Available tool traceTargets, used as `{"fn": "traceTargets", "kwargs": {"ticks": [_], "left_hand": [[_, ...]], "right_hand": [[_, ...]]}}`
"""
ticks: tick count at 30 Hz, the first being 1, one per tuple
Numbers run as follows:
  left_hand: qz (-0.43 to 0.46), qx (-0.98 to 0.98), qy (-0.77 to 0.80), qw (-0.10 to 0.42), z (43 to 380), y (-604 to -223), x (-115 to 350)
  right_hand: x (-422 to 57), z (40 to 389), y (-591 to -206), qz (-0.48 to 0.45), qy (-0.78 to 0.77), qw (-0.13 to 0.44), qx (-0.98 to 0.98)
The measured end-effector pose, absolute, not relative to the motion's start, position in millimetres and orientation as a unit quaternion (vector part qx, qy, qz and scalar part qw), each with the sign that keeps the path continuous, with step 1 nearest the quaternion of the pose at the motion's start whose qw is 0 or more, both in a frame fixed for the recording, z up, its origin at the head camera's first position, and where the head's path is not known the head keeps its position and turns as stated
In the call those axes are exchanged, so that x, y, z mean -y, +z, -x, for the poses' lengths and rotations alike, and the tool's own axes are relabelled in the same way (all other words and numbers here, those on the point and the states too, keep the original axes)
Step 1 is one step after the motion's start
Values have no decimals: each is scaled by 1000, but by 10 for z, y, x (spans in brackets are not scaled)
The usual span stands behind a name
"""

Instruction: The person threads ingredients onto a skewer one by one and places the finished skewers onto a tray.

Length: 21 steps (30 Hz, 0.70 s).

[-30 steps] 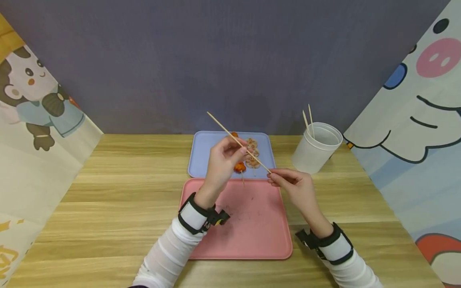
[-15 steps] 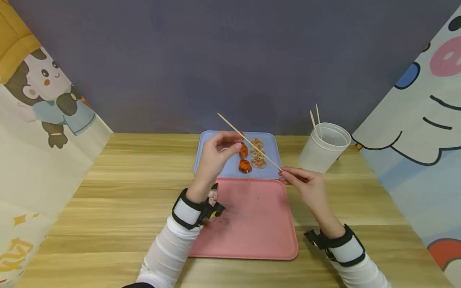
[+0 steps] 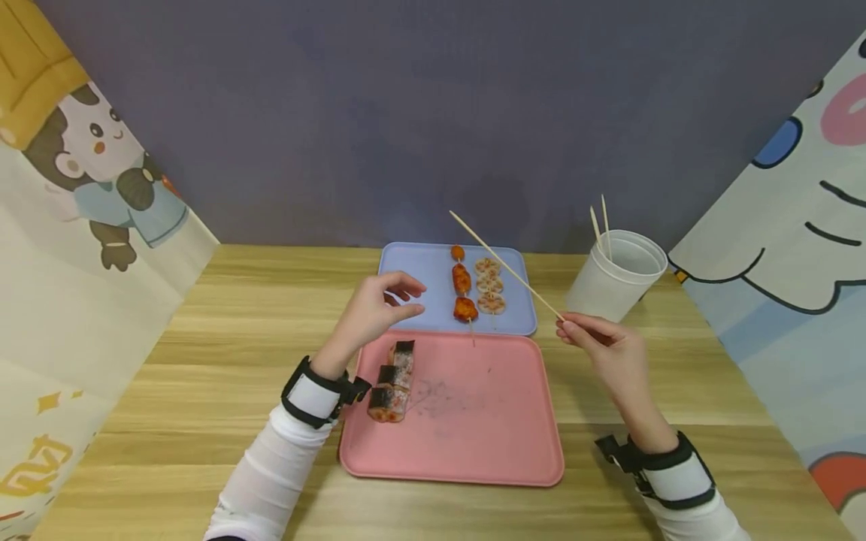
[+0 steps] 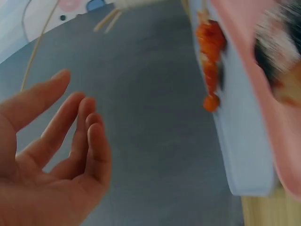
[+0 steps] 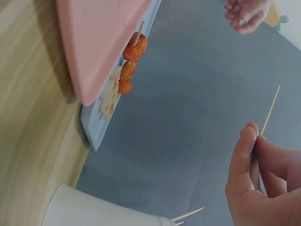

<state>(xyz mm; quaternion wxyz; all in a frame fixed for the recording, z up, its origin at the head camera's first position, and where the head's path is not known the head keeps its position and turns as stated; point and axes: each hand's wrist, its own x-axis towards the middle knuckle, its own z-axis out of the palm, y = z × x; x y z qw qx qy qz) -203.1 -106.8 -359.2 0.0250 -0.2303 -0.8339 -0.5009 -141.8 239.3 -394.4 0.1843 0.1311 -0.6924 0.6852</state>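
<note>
A thin wooden skewer (image 3: 501, 261) slants up and leftward from my right hand (image 3: 609, 349), whose thumb and fingers pinch its lower end. My left hand (image 3: 379, 308) holds nothing; its fingers are loosely bent, thumb apart from them, above the near left edge of the blue tray (image 3: 416, 259). Below that hand, several sushi-like pieces with dark skin (image 3: 392, 387) sit in a row at the left of the pink tray (image 3: 473, 443). On the blue tray lie a skewer of orange-red meat chunks (image 3: 462, 279) and a skewer of lotus root slices (image 3: 490, 284).
A white bucket (image 3: 605, 289) with a few skewers (image 3: 602, 225) leaning in it stands right of the blue tray. A grey wall (image 3: 338, 128) rises behind the wooden table (image 3: 203, 391). Printed cartoon panels flank both sides.
My left hand has let go of the skewer and moved left and down, uncovering the sushi-like pieces. My right hand still pinches the skewer, and has shifted slightly right in the view.
</note>
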Motion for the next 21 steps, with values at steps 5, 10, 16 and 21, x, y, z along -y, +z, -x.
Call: {"fn": "traceTargets", "kwargs": {"ticks": [5, 10, 16, 21], "left_hand": [[256, 867, -427, -6, 2026, -3688, 1159], [259, 893, -365, -52, 1961, -3764, 1214], [272, 904, -313, -100, 1877, -3821, 1237], [306, 910, -268, -79, 1914, -3916, 1257]], "right_hand": [[-2444, 1389, -3935, -116, 685, 184, 695], [-2427, 1303, -3815, -72, 656, 190, 727], [-2451, 1293, -3803, -43, 655, 185, 732], [-2452, 1285, -3784, -28, 646, 183, 741]]}}
